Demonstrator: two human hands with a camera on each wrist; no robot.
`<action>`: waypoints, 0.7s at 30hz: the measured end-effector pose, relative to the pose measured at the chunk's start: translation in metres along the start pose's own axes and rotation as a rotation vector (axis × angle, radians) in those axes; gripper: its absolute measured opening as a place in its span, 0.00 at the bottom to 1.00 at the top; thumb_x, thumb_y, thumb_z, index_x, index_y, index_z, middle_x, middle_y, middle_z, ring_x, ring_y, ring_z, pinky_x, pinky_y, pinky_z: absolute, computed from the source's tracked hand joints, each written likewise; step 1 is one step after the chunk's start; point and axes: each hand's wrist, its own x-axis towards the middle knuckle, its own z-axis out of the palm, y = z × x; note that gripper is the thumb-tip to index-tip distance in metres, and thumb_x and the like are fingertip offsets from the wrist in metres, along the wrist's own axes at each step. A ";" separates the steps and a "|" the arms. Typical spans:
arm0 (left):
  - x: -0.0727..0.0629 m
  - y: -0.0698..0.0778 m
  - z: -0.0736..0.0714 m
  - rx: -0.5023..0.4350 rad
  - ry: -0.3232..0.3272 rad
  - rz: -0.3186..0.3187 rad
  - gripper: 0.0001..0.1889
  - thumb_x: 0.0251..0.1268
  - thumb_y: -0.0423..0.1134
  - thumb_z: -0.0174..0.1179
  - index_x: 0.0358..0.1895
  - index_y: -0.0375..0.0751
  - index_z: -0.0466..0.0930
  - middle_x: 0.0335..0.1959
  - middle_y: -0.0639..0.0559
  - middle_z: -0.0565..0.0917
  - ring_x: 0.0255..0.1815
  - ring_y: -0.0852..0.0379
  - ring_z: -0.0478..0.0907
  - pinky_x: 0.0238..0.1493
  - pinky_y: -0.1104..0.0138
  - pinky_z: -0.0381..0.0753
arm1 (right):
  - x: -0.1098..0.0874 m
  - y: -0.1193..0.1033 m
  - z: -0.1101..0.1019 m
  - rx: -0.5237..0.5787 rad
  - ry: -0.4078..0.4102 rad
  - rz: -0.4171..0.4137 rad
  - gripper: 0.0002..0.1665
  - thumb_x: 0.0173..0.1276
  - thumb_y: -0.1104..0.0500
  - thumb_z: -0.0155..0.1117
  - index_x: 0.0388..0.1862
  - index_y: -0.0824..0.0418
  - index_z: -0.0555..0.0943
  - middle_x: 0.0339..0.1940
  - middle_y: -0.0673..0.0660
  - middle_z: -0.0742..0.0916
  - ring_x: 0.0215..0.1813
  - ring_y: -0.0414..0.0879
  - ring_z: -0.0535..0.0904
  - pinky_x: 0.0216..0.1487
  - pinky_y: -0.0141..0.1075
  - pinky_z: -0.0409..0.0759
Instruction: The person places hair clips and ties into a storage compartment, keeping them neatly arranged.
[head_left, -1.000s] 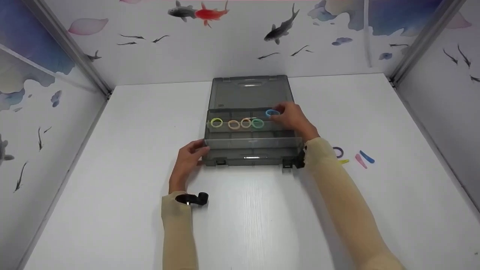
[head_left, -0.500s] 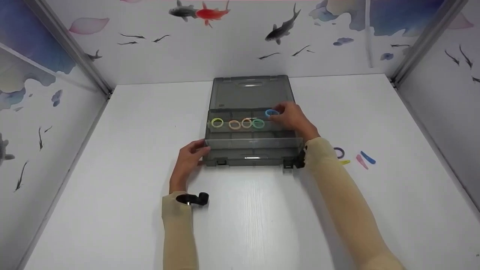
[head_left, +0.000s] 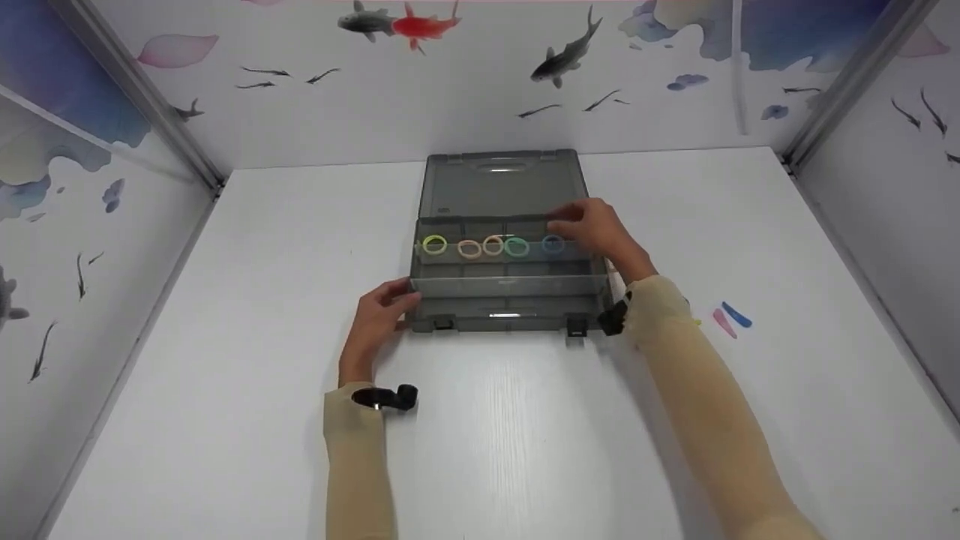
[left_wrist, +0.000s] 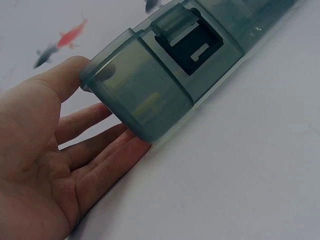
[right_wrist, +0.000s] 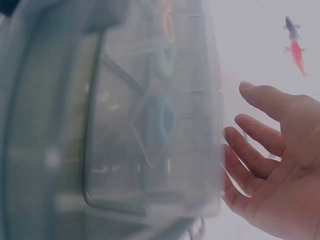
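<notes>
A translucent grey compartment box lies with its lid folded back. My left hand holds its left front corner. In the left wrist view the thumb of that hand lies over the rim, with the fingers against the outer wall. A blue hair tie sits in the back row of compartments at the right. Left of it are a green hair tie, two peach ones and a yellow hair tie. Above the back right compartment is my right hand, its fingers loose and holding nothing.
A pink hair clip and a blue hair clip lie on the white table right of the box. A yellow item is mostly hidden behind the right sleeve. Printed panels wall the table on its back and sides.
My right hand has let go of the blue hair tie, which has dropped into the back right compartment. The hand has moved slightly right. My left hand stays at the box corner.
</notes>
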 end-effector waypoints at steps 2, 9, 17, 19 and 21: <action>0.001 0.000 -0.001 0.001 -0.002 0.002 0.27 0.69 0.47 0.64 0.69 0.47 0.73 0.67 0.45 0.77 0.66 0.49 0.75 0.61 0.54 0.80 | -0.004 0.000 -0.004 -0.001 0.007 -0.005 0.28 0.75 0.49 0.61 0.67 0.62 0.75 0.64 0.63 0.80 0.64 0.57 0.78 0.62 0.52 0.78; 0.001 0.000 -0.001 0.003 -0.008 0.008 0.27 0.69 0.47 0.64 0.69 0.47 0.73 0.67 0.46 0.77 0.66 0.49 0.75 0.61 0.55 0.80 | -0.018 0.009 -0.017 -0.018 0.047 -0.048 0.26 0.77 0.51 0.57 0.66 0.64 0.75 0.63 0.65 0.80 0.63 0.58 0.77 0.61 0.53 0.78; 0.001 -0.001 -0.001 0.011 0.003 0.006 0.27 0.69 0.47 0.64 0.70 0.47 0.73 0.67 0.46 0.77 0.66 0.50 0.75 0.61 0.55 0.80 | -0.045 0.011 -0.033 -0.014 0.033 -0.083 0.29 0.75 0.47 0.60 0.67 0.62 0.75 0.68 0.65 0.77 0.68 0.60 0.72 0.65 0.57 0.73; 0.002 -0.001 0.000 0.013 0.006 0.000 0.27 0.69 0.47 0.64 0.70 0.47 0.73 0.67 0.46 0.77 0.67 0.49 0.75 0.61 0.55 0.80 | -0.054 0.012 -0.036 -0.002 0.043 -0.081 0.30 0.74 0.45 0.61 0.67 0.61 0.76 0.68 0.64 0.77 0.69 0.60 0.72 0.67 0.57 0.72; 0.002 -0.001 0.000 0.015 0.010 -0.002 0.27 0.69 0.47 0.64 0.69 0.47 0.73 0.67 0.46 0.77 0.66 0.49 0.75 0.61 0.55 0.80 | -0.063 0.015 -0.040 0.008 0.068 -0.079 0.31 0.73 0.44 0.62 0.67 0.60 0.76 0.68 0.64 0.77 0.70 0.60 0.71 0.67 0.58 0.71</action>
